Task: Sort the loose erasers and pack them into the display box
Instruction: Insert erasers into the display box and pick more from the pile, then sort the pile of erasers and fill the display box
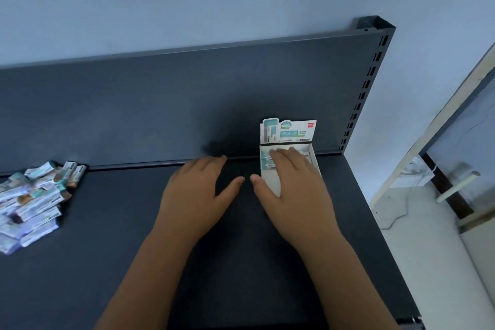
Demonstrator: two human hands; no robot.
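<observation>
The pile of loose erasers (34, 195) lies far to the left of the display box (271, 182), well apart from it, on the same dark shelf (134, 262). The erasers are heaped at mixed angles, and many have their long axes slanting towards the back panel (187, 102), so you will have to turn each one to match the box.

Your left hand (198, 195) is just left of the box. It lies flat and holds nothing, with the fingers straight and close together and the thumb spread towards the box. This hand is nearer the pile, so I judge it the one to reach. The stretch of shelf between it and the pile looks bare, which leaves room for a straight sweep leftwards.

Your right hand (292, 190) covers the box from the front. Its fingers are straight and laid over the few erasers (266, 162) already packed at the box's far left corner, and its thumb is outside the left wall. It grips nothing, and you cannot tell whether it presses down or only rests. The packed erasers are too blurred to show which way they run. The box stands against the back panel with its printed header card (288, 131) upright behind it.

Right of the box, the shelf's edge is near, so keep that hand steadying the box so that it does not slide that way.
</observation>
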